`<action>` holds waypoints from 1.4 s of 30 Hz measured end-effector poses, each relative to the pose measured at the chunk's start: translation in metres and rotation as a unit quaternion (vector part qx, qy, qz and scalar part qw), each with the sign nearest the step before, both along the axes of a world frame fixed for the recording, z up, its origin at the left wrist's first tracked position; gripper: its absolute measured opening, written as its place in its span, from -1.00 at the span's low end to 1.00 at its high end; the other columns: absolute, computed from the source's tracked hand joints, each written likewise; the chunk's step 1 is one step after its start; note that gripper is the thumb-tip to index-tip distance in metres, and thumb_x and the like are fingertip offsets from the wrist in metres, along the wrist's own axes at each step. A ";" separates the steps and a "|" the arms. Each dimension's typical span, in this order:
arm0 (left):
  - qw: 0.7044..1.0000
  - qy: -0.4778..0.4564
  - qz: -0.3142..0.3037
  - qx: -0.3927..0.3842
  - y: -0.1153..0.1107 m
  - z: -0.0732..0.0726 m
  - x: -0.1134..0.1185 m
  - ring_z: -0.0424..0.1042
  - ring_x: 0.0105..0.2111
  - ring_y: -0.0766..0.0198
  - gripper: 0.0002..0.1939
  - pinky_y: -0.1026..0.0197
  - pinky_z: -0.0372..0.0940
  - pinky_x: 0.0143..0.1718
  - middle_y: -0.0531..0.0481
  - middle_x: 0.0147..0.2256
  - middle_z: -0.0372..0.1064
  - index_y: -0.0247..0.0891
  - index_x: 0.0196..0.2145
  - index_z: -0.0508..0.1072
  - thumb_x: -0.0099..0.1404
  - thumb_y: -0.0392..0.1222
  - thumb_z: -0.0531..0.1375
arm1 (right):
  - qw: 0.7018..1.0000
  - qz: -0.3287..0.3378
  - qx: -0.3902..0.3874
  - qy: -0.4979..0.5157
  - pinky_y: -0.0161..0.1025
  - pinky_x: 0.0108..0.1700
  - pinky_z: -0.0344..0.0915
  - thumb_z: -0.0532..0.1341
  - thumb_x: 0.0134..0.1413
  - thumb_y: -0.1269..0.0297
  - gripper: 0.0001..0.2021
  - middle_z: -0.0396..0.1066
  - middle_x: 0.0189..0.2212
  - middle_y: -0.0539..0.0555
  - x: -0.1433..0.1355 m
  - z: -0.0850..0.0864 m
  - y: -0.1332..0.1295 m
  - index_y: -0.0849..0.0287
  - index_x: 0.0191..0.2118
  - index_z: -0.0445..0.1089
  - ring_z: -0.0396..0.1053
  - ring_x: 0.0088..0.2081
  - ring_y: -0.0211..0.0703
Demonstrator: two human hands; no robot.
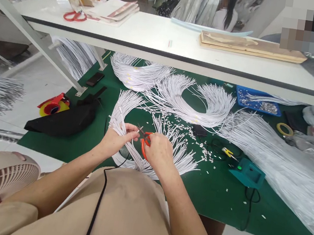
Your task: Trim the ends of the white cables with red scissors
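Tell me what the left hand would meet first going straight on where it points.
The left hand would probably meet the orange-handled scissors in the right hand first; exact depth is unclear.

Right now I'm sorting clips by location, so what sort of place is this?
Probably a cable workshop: bundled white wires on a green worktable, a blue tray of small parts, and scissors in hand.

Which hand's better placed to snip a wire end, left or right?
Right, probably: the right hand already has the red-handled scissors, blades near the left fingertips; the left hand is occupied with white wires.
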State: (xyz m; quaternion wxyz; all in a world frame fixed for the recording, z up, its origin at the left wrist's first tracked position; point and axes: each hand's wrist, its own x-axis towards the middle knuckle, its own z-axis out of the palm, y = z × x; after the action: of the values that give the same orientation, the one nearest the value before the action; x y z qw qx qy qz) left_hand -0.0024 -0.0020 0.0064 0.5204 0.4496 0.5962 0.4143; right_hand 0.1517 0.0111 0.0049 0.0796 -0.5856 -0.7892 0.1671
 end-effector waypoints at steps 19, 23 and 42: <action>0.998 -0.044 -0.042 -0.013 -0.004 0.004 0.001 0.34 -0.48 0.30 -0.71 0.24 0.19 -0.43 0.00 -0.48 0.39 -0.30 -0.33 0.42 0.08 -0.02 0.21 | 0.890 -0.006 -0.121 0.440 -0.34 -0.36 0.18 0.12 0.01 0.22 -0.76 0.36 -0.41 0.01 0.013 0.009 0.013 0.18 -0.23 0.42 0.26 -0.43 -0.30; 0.994 -0.059 -0.092 -0.004 -0.005 0.008 0.002 0.29 -0.50 0.34 -0.76 0.27 0.17 -0.45 0.01 -0.51 0.36 -0.29 -0.41 0.42 0.13 -0.03 0.17 | 0.861 0.037 -0.125 0.492 -0.31 -0.24 0.21 0.14 0.00 0.24 -0.80 0.37 -0.41 0.01 0.012 0.008 0.014 0.18 -0.30 0.44 0.28 -0.36 -0.29; 0.997 -0.072 0.028 0.025 -0.004 -0.002 0.004 0.28 -0.52 0.40 -0.63 0.32 0.16 -0.41 0.15 -0.54 0.28 -0.26 -0.29 0.29 -0.06 -0.19 0.32 | 0.814 -0.087 -0.076 0.569 -0.33 -0.33 0.16 0.16 -0.04 0.21 -0.81 0.22 -0.54 -0.05 -0.013 0.005 -0.011 0.20 -0.54 0.29 0.17 -0.46 -0.32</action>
State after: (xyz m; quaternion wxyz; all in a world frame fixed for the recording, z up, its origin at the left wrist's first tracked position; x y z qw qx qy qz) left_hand 0.0017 -0.0057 0.0048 0.5386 0.4150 0.5587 0.4750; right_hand 0.1386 0.0001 0.0101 0.4845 -0.4563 -0.5334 0.5221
